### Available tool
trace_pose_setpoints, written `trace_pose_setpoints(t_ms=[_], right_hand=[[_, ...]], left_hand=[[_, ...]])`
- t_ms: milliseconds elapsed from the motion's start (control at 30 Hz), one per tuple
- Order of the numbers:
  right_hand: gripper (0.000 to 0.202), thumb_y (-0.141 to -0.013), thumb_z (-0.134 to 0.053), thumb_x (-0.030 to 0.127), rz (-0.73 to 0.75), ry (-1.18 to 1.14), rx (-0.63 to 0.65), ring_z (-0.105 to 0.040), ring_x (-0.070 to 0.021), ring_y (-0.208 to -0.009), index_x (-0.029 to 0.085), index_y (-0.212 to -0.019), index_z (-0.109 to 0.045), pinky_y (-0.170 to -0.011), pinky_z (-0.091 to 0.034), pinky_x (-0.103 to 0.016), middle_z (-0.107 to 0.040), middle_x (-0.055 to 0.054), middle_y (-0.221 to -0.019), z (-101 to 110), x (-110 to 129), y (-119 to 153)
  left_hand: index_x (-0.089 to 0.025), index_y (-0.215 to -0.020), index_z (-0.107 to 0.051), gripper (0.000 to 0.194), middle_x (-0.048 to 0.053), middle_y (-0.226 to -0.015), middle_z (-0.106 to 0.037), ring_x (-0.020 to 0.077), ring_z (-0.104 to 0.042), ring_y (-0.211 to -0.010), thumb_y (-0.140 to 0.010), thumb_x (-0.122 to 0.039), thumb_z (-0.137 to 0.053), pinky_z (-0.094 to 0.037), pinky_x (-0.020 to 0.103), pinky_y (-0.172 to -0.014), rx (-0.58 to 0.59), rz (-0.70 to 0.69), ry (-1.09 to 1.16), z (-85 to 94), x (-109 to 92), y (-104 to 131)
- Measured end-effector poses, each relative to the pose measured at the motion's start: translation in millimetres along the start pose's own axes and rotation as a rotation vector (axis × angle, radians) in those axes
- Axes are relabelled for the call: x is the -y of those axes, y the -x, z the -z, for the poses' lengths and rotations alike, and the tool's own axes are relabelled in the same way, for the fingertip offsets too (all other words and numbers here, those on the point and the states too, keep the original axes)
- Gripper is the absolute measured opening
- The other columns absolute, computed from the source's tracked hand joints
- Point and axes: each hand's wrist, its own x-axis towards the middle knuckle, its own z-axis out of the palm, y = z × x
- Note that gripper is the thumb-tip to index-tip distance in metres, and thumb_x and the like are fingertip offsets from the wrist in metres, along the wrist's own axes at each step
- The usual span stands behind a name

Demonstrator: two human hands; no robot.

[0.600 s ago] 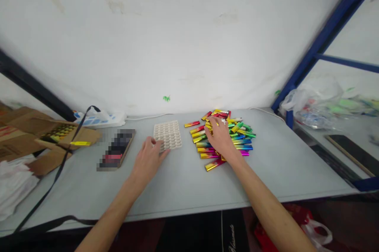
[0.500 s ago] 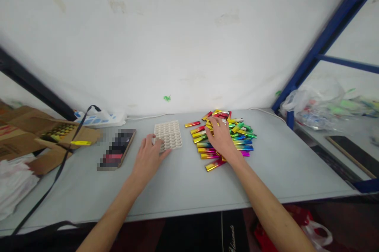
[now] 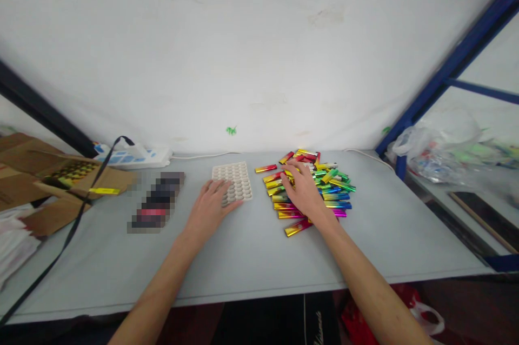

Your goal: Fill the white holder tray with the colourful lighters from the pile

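Note:
My left hand (image 3: 210, 207) lies over the left edge of a white tray (image 3: 242, 177) with rows of small pockets. Its fingers are stretched out and its thumb rests by the near edge. On the tabletop to the right is a loose pile of shiny lighters (image 3: 340, 204) in gold, red, green, blue and purple. My right hand (image 3: 303, 191) rests on top of this pile, thumb apart from the fingers. The fingertips touch lighters near the back, and the hand hides part of the pile beneath it. One red-and-gold lighter (image 3: 266, 168) sits between tray and pile.
To the left are a blurred-out phone (image 3: 156, 201), a power strip (image 3: 138, 157), an open cardboard box (image 3: 111, 180) and a black strap (image 3: 68, 242). A blue metal frame (image 3: 425, 91) stands at the right, with plastic bags (image 3: 438, 150) beyond it.
My left hand has moved slightly right, its fingers now straighter over the tray. My right hand stays on the pile. The camera view has shifted a little.

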Motion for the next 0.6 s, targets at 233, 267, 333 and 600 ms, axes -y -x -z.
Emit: trace_pose_setpoints(t_ms=[233,267,333,600], right_hand=[[0.028,-0.108,-0.050,0.031,0.038,-0.067,-0.026,-0.063,-0.0303,-0.126,0.020,-0.123,-0.070,-0.114,-0.051,-0.053,-0.068,-0.017,-0.128,5.2,9.8,-1.8],[0.028,-0.109,-0.049,0.031,0.042,-0.076,-0.018,-0.063,-0.0299,-0.126,0.020,-0.123,-0.070,-0.113,-0.051,-0.052,-0.068,-0.016,-0.128,5.1,11.4,-1.6],[0.026,-0.109,-0.050,0.030,0.065,-0.100,-0.001,-0.064,-0.0288,-0.126,0.022,-0.123,-0.071,-0.113,-0.052,-0.052,-0.069,-0.015,-0.128,3.3,14.2,-0.4],[0.014,-0.104,-0.065,0.031,0.203,-0.100,0.179,-0.065,-0.0279,-0.125,0.025,-0.110,-0.076,-0.120,-0.041,-0.058,-0.071,-0.011,-0.129,-10.2,22.1,7.7]], left_hand=[[-0.016,-0.142,-0.066,0.065,0.017,-0.141,-0.069,0.0380,-0.056,-0.137,-0.093,-0.058,-0.073,-0.041,0.057,-0.121,-0.063,-0.045,0.027,-1.4,3.6,0.0],[-0.016,-0.142,-0.066,0.065,0.017,-0.140,-0.069,0.0376,-0.057,-0.136,-0.092,-0.058,-0.073,-0.042,0.057,-0.121,-0.058,-0.057,0.037,-1.3,2.8,1.2],[-0.016,-0.140,-0.067,0.066,0.017,-0.139,-0.070,0.0367,-0.058,-0.135,-0.090,-0.058,-0.076,-0.042,0.057,-0.121,-0.033,-0.102,0.064,-0.7,0.5,4.7],[-0.018,-0.139,-0.070,0.072,0.015,-0.138,-0.071,0.0383,-0.053,-0.137,-0.080,-0.056,-0.087,-0.049,0.055,-0.117,0.033,-0.156,0.115,5.2,-9.9,18.9]])
